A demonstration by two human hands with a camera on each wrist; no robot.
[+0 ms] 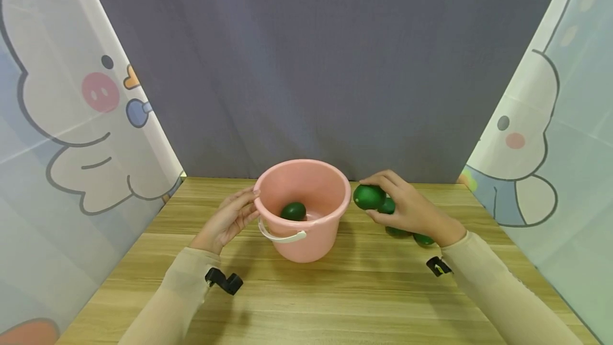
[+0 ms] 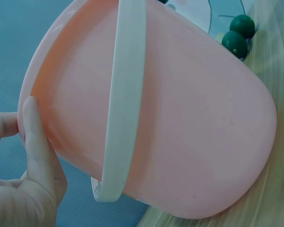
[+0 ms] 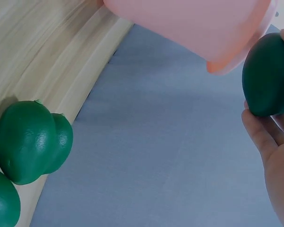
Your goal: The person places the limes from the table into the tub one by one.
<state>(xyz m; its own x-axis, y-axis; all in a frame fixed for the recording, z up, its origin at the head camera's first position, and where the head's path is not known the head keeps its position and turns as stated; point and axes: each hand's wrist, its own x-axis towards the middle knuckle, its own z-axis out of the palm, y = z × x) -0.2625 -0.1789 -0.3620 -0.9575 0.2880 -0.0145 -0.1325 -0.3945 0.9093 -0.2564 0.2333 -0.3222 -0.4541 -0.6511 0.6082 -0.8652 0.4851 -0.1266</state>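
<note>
A pink bucket (image 1: 306,244) with a white handle (image 1: 282,238) stands upright on the table. My left hand (image 1: 229,221) pinches its rim on the left side, as the left wrist view (image 2: 31,179) also shows. Inside the bucket lies one green lime (image 1: 293,211). Right of the bucket, my right hand (image 1: 407,207) holds another lime (image 1: 369,197) between thumb and fingers, raised near rim height. In the right wrist view that held lime (image 3: 270,75) appears beside the bucket's rim. Several more limes (image 3: 26,142) sit on the table beneath and behind the right hand.
The wooden table (image 1: 306,302) reaches back to a dark grey curtain (image 1: 306,68). Cartoon-printed cloths hang on the left (image 1: 72,121) and right (image 1: 551,121). A small black clip-like piece (image 1: 224,281) is attached at the left sleeve, and another (image 1: 438,266) at the right.
</note>
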